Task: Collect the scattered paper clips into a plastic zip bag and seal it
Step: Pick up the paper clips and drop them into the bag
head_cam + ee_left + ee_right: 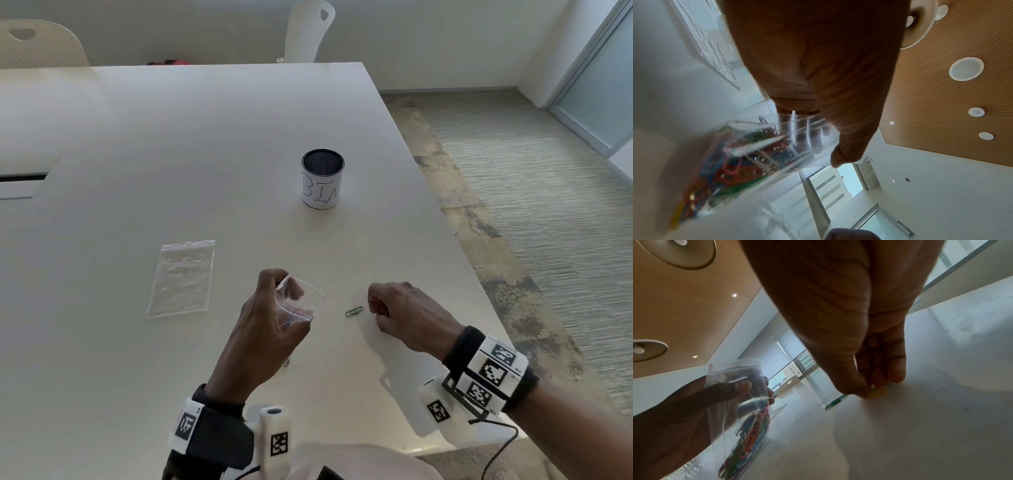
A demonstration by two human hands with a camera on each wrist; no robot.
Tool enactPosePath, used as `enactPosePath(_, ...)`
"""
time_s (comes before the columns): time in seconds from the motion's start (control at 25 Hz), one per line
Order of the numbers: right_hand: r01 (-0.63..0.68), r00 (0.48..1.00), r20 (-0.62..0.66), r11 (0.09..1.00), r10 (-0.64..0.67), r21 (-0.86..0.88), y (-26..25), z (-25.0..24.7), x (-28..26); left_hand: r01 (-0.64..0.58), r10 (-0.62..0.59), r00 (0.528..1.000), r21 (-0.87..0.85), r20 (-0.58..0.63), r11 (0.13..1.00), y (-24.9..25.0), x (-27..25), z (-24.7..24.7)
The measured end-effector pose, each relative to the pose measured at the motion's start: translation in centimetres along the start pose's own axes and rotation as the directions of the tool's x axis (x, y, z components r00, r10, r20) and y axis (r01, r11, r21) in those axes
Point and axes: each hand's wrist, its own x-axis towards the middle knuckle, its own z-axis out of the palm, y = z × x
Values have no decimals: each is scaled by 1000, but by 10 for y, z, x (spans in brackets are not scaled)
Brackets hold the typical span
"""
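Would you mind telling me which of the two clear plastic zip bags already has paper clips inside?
The clear plastic zip bag gripped by the left hand holds coloured clips; the other flat bag lies empty on the white table.

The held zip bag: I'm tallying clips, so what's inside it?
The zip bag in the left hand holds a bunch of coloured paper clips at its bottom. Overlap and blur prevent a count; the palm hides part.
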Motion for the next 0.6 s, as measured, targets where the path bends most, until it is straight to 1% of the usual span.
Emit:
enactPosePath(0.12,20,999,29,1000,-20,-16,-2,1,0,4,-4,1000,5,4,1000,0,0,0)
enactPosePath(0.2,51,998,20,998,-52,26,-4,2,2,4,-4,1000,9,2,1000,0,0,-2)
enactPosePath(0.32,115,993,-50,986,-110,117,-6,3,8,2,-2,1000,10,5,1000,1,0,-2)
enactPosePath(0.4,150,986,-92,978,-138,147,-10,5,12,2,-2,1000,12,7,1000,2,0,-2)
enactPosePath(0.48,178,982,-83,975,-168,132,-14,7,14,2,-2,1000,15,7,1000,2,1,-1)
enactPosePath(0.6,212,977,-31,975,-210,69,-17,10,13,4,-4,1000,20,2,1000,3,1,-1)
